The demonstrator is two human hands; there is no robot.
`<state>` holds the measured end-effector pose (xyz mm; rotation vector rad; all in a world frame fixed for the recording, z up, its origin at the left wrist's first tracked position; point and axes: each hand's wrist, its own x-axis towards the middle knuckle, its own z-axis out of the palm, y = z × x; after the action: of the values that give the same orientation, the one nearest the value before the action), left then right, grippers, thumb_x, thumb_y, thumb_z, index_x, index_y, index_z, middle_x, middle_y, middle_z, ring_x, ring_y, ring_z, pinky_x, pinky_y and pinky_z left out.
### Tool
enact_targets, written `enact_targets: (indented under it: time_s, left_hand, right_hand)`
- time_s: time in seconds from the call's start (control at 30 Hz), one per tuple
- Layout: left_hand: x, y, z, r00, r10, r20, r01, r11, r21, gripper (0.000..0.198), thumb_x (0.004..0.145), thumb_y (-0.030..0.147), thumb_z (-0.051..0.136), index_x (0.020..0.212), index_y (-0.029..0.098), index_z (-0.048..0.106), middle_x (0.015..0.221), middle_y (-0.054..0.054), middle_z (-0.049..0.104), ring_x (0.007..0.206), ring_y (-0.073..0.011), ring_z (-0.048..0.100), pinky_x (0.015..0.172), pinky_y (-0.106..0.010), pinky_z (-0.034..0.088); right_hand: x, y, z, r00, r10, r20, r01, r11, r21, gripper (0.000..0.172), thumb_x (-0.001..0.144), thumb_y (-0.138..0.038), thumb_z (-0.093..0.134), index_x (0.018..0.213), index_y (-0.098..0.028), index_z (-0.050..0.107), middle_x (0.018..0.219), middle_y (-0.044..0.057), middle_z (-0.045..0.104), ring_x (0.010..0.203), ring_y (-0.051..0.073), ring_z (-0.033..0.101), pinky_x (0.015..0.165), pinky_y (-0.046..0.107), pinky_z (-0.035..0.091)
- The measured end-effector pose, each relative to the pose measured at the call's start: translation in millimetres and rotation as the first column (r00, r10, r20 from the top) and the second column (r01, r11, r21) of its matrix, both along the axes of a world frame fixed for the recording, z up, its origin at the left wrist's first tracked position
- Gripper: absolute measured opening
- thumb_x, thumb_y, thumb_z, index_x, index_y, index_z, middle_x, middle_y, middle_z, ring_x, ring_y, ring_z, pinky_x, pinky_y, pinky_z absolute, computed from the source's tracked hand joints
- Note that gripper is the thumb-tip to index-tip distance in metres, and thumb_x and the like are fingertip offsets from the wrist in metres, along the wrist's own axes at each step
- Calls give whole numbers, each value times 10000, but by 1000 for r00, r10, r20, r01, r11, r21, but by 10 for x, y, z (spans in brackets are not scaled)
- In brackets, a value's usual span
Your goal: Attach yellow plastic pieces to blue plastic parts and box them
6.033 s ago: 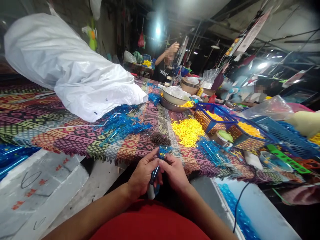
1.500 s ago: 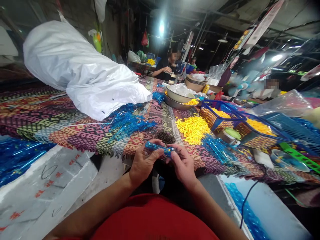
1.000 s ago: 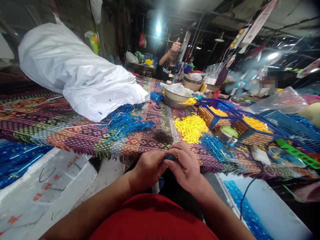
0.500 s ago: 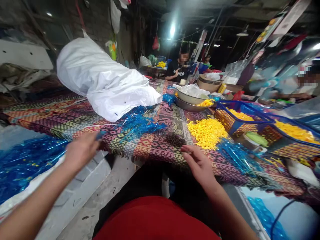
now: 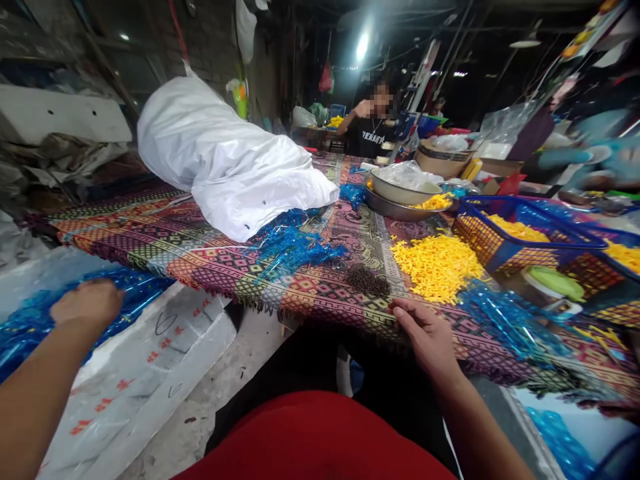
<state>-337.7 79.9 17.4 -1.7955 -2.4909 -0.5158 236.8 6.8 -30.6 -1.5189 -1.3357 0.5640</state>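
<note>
My left hand (image 5: 87, 303) reaches out to the left, over a heap of shiny blue tubes (image 5: 25, 327) lying below the table's left end. I see only the back of that hand; its fingers curl down out of sight. My right hand (image 5: 425, 330) rests on the near edge of the patterned tablecloth (image 5: 150, 233), fingers stretched out and holding nothing. Just beyond its fingertips lies a small pile of dark pieces (image 5: 367, 281). A heap of yellow pieces (image 5: 437, 260) lies behind that, and loose blue tubes (image 5: 505, 320) lie to the right of the hand.
A big white sack (image 5: 225, 160) lies across the table's left, with more blue tubes (image 5: 295, 243) in front of it. Metal bowls (image 5: 400, 200) and blue baskets (image 5: 525, 233) of yellow pieces stand on the right. A person (image 5: 373, 123) sits at the far end.
Both hands held a blue tube together in front of me. The left hand then carried it away to the left, down to the blue heap. The right hand moved onto the table edge.
</note>
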Motion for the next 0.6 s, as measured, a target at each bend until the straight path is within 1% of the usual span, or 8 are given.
enact_targets:
  time_s: [0.03, 0.07, 0.13, 0.23, 0.3, 0.37, 0.47, 0.6]
  left_hand:
    - [246, 60, 75, 992, 42, -122, -43, 999, -5, 306, 779, 417, 466, 729, 125, 545, 762, -102, 613, 924, -373, 573, 766, -513, 436]
    - [531, 125, 141, 979, -35, -200, 37, 999, 9, 329, 825, 401, 400, 826, 119, 569, 882, -116, 622, 939, -359, 575, 768, -472, 446]
    - [1164, 253, 233, 931, -276, -241, 298, 952, 62, 368, 876, 380, 319, 979, 149, 586, 1049, -89, 621, 972, -282, 580, 808, -370, 442]
    - [2026, 402, 259, 798, -528, -289, 536, 842, -58, 370, 884, 364, 299, 941, 166, 607, 937, -96, 664, 884, -244, 610, 763, -325, 443]
    - [2404, 473, 220, 725, -589, -358, 592, 798, -114, 359, 879, 334, 297, 939, 145, 596, 880, -126, 661, 843, -264, 622, 716, -340, 445]
    - [2606, 535, 162, 684, -622, -380, 608, 775, -174, 328, 866, 279, 308, 922, 129, 594, 843, -143, 657, 811, -283, 632, 672, -346, 445]
    - [2690, 610, 89, 672, -636, -379, 604, 767, -217, 298, 830, 166, 316, 913, 112, 598, 823, -167, 654, 791, -296, 641, 640, -347, 443]
    - [2658, 625, 98, 667, -632, -393, 605, 768, -207, 321, 792, 104, 318, 925, 103, 611, 843, -193, 650, 797, -307, 639, 632, -354, 445]
  right_hand:
    - [-18, 7, -8, 1000, -4, 0, 4, 1000, 4, 306, 753, -416, 601, 946, -186, 664, 919, 76, 683, 865, 225, 620, 794, 401, 483]
    - [-41, 14, -12, 1000, -9, -3, 9, 1000, 10, 303, 750, -414, 604, 938, -184, 666, 912, 74, 684, 863, 223, 620, 797, 399, 482]
    - [-81, 23, 4, 1000, -9, -15, 10, 1000, 26, 297, 747, -409, 607, 928, -180, 666, 904, 73, 683, 852, 216, 619, 786, 388, 485]
    - [-40, -6, 89, 999, -32, -39, 35, 997, 69, 293, 753, -400, 603, 936, -178, 659, 879, 67, 679, 755, 185, 617, 697, 346, 498]
    - [92, -66, 165, 994, -104, -35, 107, 989, 104, 292, 750, -399, 606, 931, -176, 659, 826, 54, 675, 648, 152, 593, 623, 313, 492]
    - [283, -150, 227, 979, -204, -24, 205, 972, 110, 303, 744, -408, 608, 922, -168, 660, 761, 42, 666, 563, 129, 558, 551, 283, 472]
    - [565, -262, 246, 952, -304, 31, 303, 952, 50, 339, 741, -429, 597, 915, -145, 660, 727, 53, 666, 545, 135, 558, 501, 264, 450]
    - [777, -233, 151, 931, -249, 266, 259, 966, 0, 300, 752, -415, 562, 843, -151, 671, 821, 78, 693, 715, 188, 624, 638, 304, 488]
